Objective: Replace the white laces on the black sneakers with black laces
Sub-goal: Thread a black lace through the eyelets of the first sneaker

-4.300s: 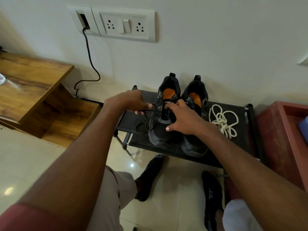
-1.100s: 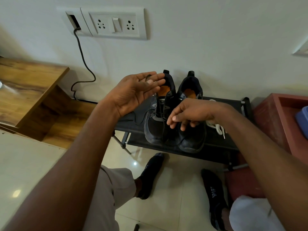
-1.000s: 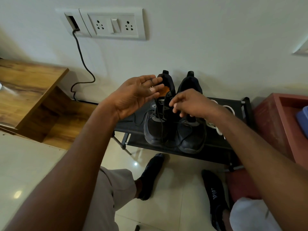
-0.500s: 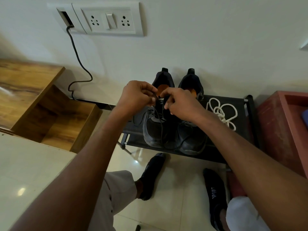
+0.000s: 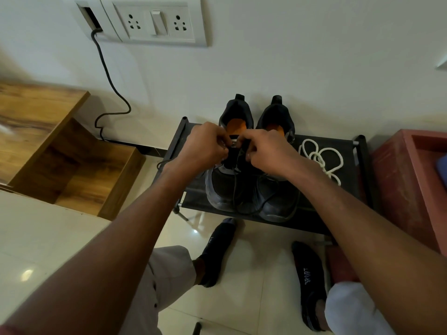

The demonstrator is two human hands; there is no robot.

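Two black sneakers with orange insoles stand side by side on a low black rack (image 5: 312,215), heels to the wall. Over the tongue of the left sneaker (image 5: 223,189), my left hand (image 5: 205,148) and my right hand (image 5: 263,152) each pinch an end of the black lace (image 5: 235,187). Slack from that lace trails down over the toes of both shoes. The right sneaker (image 5: 278,201) is partly covered by my right hand. A bundle of white laces (image 5: 321,158) lies loose on the rack to the right of the shoes.
A wooden open-fronted unit (image 5: 60,165) stands at the left, a red box (image 5: 411,180) at the right. A black cable (image 5: 106,76) hangs from the wall socket plate (image 5: 154,22). My feet in black socks (image 5: 310,279) rest on the tiled floor below the rack.
My left hand, raised and open a second ago, has come down and closed on the lace. Both hands now meet at the left sneaker's tongue. The camera has shifted slightly.
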